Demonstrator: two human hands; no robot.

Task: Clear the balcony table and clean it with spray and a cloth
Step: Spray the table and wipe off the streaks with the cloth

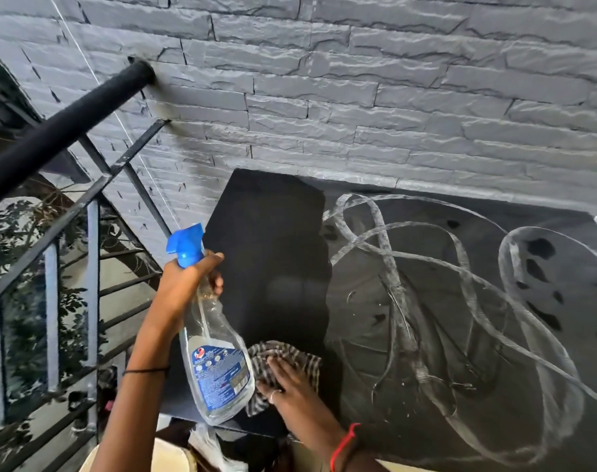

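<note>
Dark bench top runs wide to the right, streaked with wet smears. A stone wall blocks its far edge; a metal railing fences the left side. The left hand holding a spray bottle and the right hand flat on a cloth crowd the near left corner.

Left hand curled, raised; right hand seemingly flat.

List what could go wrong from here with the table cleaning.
1. The spray bottle, held by the left hand near the table edge beside the open railing, might slip and fall through.
2. The cloth under the right hand may just smear the dusty streaks onto the wiped dark part.
</note>
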